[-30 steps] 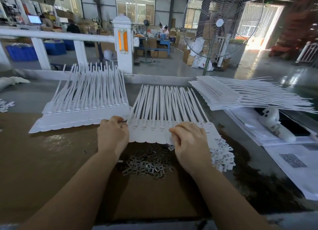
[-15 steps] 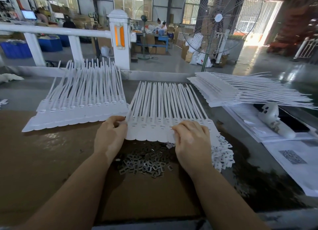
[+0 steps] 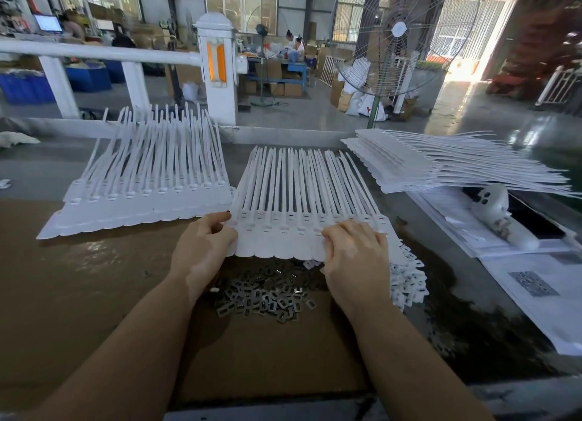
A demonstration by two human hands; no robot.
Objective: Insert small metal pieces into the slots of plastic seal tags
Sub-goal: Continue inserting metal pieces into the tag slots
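A white sheet of joined plastic seal tags (image 3: 283, 231) lies in front of me, its long tails pointing away. My left hand (image 3: 201, 247) pinches the sheet's left edge between thumb and fingers. My right hand (image 3: 356, 253) rests on the sheet's right part with its fingers curled down onto the tag heads; what the fingertips hold is hidden. Just below the sheet, between my wrists, lies a pile of small metal pieces (image 3: 267, 294) on brown cardboard (image 3: 94, 294). Small white plastic pieces (image 3: 406, 285) are heaped right of my right hand.
A second stack of tag sheets (image 3: 141, 193) lies to the left, a third stack (image 3: 441, 165) at the right. Printed papers (image 3: 535, 294) and a white tool (image 3: 500, 215) sit at the far right. A white rail (image 3: 94, 53) and a standing fan (image 3: 393, 36) are behind the table.
Both hands stay on the middle sheet. My right hand has slid slightly forward over the tag heads; the left keeps pinching the left edge.
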